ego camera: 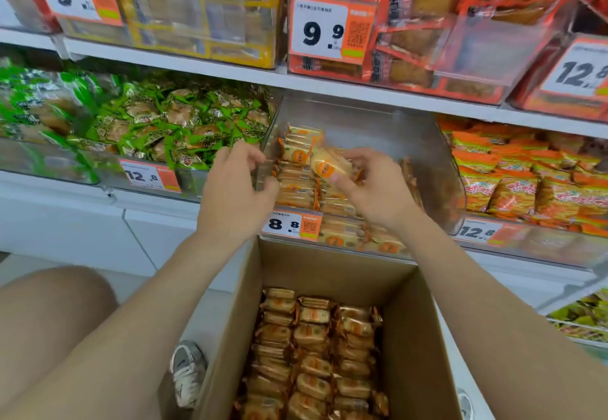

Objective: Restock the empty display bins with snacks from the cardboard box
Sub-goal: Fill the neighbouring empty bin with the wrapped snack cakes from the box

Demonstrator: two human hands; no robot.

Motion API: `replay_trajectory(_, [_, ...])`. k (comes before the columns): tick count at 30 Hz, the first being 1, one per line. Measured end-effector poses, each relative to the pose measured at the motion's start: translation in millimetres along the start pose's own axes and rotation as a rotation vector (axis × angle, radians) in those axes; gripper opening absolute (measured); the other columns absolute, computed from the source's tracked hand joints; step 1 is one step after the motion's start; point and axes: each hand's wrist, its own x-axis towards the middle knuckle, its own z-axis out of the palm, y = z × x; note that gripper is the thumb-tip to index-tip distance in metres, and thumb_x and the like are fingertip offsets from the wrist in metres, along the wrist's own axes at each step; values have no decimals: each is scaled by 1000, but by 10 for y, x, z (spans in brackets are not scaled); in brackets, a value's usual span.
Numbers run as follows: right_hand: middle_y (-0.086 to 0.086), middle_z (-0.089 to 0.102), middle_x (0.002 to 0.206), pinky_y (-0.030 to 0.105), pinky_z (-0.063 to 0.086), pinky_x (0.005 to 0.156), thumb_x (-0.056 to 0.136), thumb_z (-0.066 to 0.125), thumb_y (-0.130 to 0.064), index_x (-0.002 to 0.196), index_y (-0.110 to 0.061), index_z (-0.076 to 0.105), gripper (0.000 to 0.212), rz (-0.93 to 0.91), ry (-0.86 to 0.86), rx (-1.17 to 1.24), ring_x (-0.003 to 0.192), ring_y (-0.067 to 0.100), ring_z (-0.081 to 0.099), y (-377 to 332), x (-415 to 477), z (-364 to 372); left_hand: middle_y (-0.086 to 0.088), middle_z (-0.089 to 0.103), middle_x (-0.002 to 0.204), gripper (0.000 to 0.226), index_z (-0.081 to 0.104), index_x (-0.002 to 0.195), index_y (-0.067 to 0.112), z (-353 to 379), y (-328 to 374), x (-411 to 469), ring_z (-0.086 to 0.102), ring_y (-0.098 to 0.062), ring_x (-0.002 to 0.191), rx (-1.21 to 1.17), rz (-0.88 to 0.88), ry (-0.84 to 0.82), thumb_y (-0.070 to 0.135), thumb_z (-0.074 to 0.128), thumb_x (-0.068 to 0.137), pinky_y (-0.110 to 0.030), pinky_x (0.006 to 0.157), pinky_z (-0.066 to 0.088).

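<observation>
Here, the right hand (371, 189) pinches one pack (330, 164) between thumb and curled fingers, above the bin (362, 116). The pack sits at the fingertips, on the hand's left and far side; its long axis runs on a slant, from far-left to near-right of the hand. The left hand (237, 189), fingers curled, appears to pinch the bin's clear left wall between thumb and fingers. It carries no pack that can be seen. The right hand is thus the one nearer the drop point.

Directly below the held pack, stacked packs (296, 186) fill the bin's near-left part, most with long axes running left to right, so the held pack lies askew to them. Beyond the right hand, the bin's back and right part looks bare; judged from this, the coming move turns the pack level with the rows and sets it down there or on the stack.

Toward the person from both hands stands the box (411, 321), open, its loose packs (312, 354) lying in roughly three columns.

Counts: two hands; one pack held; one bin being filled; one box; packs in bin and box too many and too overlapped to count; one tag (291, 224) on the bin's front.
</observation>
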Motion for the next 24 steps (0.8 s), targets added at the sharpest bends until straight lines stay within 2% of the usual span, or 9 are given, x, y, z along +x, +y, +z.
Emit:
replay_trajectory(5, [11,64,140,47,50,106,97,74,-35,144,-18,50,56,-77,-242,-358,131,34,58,15,638,503,-1,66,100,26,59,113,17,211,-126,113,63,-27,94,74,-32,27,12,68,88,-40,72,48])
replay_trajectory(8, [14,55,145,52,52,102,100,69,-33,145,-21,48,52,-104,-258,-445,127,39,58,11,757,669,-1,65,94,22,55,105,18,239,-98,119,62,-27,85,99,-62,52,13,67,87,-37,63,41])
replay_trajectory(10, [14,39,150,53,50,105,101,67,-31,149,-24,47,52,-77,-275,-447,122,42,60,-1,789,700,-2,62,95,21,52,103,18,226,-47,134,59,-29,82,151,-90,40,14,65,87,-37,60,37])
replay_trajectory(12, [13,32,145,53,49,107,100,70,-33,148,-28,52,52,-27,-252,-457,114,42,63,-29,807,670,-2,59,98,22,49,103,18,208,17,141,56,-31,82,191,-113,36,15,65,88,-37,61,37])
replay_trajectory(16, [18,59,130,45,55,94,93,79,-26,134,-15,60,46,45,-151,-387,111,39,65,-111,738,665,-3,51,106,30,43,109,17,229,77,93,52,-30,81,253,-112,28,13,66,90,-39,58,34])
replay_trajectory(18, [19,63,126,42,55,91,94,79,-21,129,-12,61,40,33,-155,-333,110,38,65,-101,666,698,-7,50,115,38,45,117,14,256,63,62,54,-30,91,282,-57,47,10,69,87,-37,61,36])
replay_trajectory(20, [19,60,136,42,51,101,95,77,-22,136,-15,63,43,11,-187,-317,121,37,61,-62,607,669,-10,52,118,43,51,121,10,266,48,50,51,-30,102,343,64,112,10,69,82,-36,72,41])
replay_trajectory(22, [19,52,146,41,45,110,99,69,-18,146,-21,58,49,-17,-236,-346,130,37,56,1,573,596,-10,54,116,39,56,119,10,259,52,33,48,-29,103,368,168,176,13,66,82,-39,81,44])
replay_trajectory(24, [18,39,150,43,45,114,99,60,-11,155,-26,47,60,-14,-296,-372,126,41,56,44,504,515,-7,55,111,33,58,115,13,238,78,3,46,-27,99,323,240,181,14,63,83,-41,80,44])
